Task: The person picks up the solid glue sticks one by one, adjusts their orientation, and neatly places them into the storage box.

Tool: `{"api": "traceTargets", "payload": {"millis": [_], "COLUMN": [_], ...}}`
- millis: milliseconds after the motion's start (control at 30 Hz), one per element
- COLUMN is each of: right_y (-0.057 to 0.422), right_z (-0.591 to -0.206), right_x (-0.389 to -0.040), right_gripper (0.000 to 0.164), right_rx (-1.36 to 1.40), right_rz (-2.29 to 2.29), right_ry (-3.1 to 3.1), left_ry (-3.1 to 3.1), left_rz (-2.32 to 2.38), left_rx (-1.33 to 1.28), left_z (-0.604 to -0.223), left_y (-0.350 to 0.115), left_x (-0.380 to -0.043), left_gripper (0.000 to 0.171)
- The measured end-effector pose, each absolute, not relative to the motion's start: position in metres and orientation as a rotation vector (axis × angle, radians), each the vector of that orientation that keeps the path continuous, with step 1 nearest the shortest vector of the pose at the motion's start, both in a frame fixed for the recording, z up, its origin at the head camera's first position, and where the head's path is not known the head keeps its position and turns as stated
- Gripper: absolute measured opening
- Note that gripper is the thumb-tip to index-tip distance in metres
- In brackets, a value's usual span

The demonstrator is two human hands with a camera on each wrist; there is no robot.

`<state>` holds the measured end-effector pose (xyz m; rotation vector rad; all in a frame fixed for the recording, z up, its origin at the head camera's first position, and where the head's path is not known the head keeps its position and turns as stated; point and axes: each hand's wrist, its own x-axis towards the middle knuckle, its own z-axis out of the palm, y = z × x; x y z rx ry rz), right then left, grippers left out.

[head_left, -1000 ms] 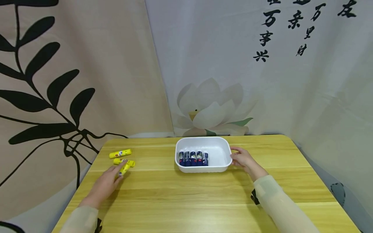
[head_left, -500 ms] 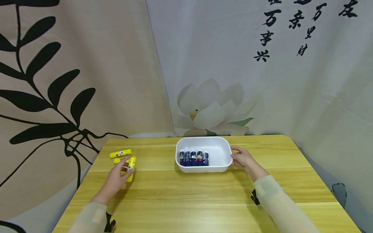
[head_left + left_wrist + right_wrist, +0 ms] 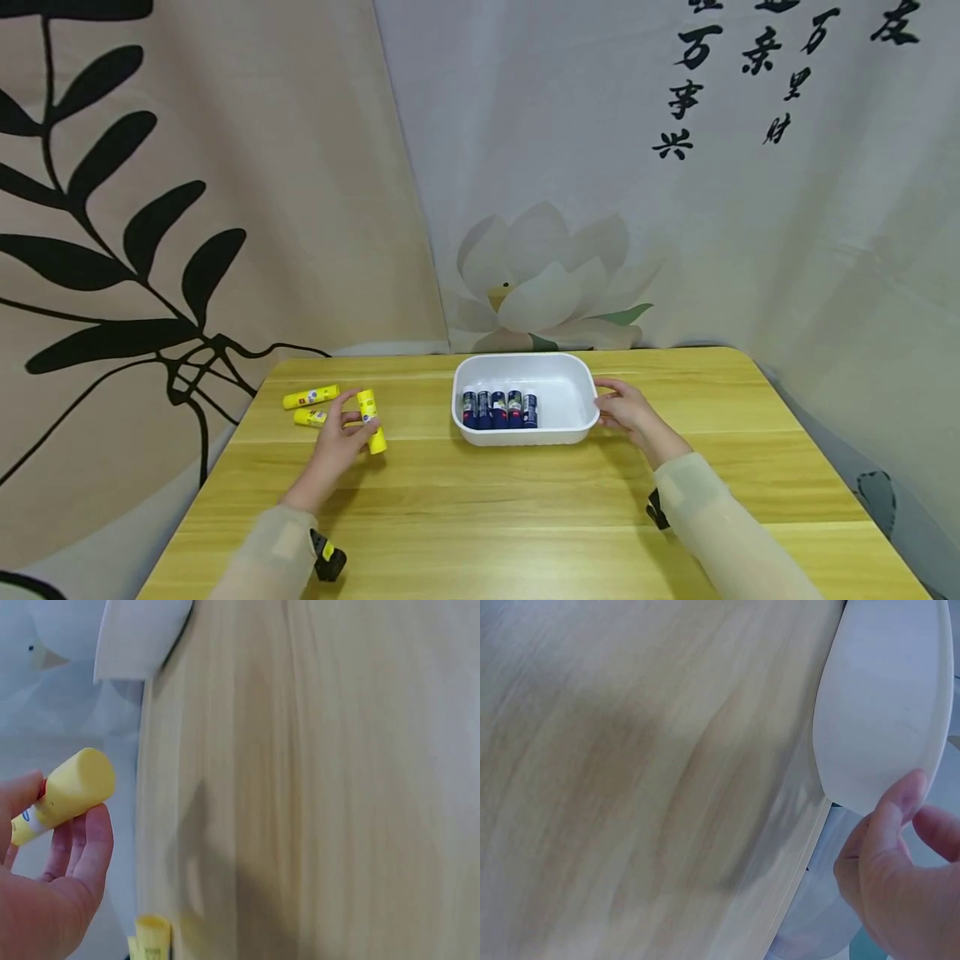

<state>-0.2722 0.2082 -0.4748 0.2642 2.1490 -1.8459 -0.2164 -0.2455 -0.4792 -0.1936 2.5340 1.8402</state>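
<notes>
left hand [image 3: 337,442] pinches 1 yellow tube [image 3: 370,408]

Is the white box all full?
No, the white box is partly full: five blue tubes sit inside, with bare space showing beside them.

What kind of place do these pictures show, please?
Probably an indoor tabletop workspace, though the wider room is out of view: a wood-grain table, patterned hangings behind it, and a white tray holding dark blue tubes.

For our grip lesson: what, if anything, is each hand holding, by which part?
Left hand: a yellow tube, by its sides. Right hand: the white tray, by its right-hand rim.
</notes>
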Motion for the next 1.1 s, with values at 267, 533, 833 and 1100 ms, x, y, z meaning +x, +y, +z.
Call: {"api": "traceTargets", "payload": {"millis": [267,533,833,1100], "right_y": [0.208,0.208,0.208,0.21], "right_z": [-0.471,-0.475,-0.478,-0.475], "right_x": [-0.267,-0.271,-0.273,-0.272], "right_gripper": [0.05,0.05,0.051,0.052], "right_rx": [0.259,0.268,0.271,0.266], "right_rz": [-1.857,-1.831,-1.856,-1.872], "right_ry": [2.138,2.155,2.132,2.104], "left_ry": [2.491,2.535,2.637,2.667], "left_rz": [1.932,1.918,2.0,2.092], "left_rx": [-0.123,-0.112,-0.056,-0.013], "left_z": [-0.476,-0.471,-0.463,-0.468], "left_y": [-0.211,-0.173,-0.128,-0.08], "left_x": [-0.23,-0.244,-0.257,-0.254], "left_gripper": [0.064,0.062,0.06,0.058]}}
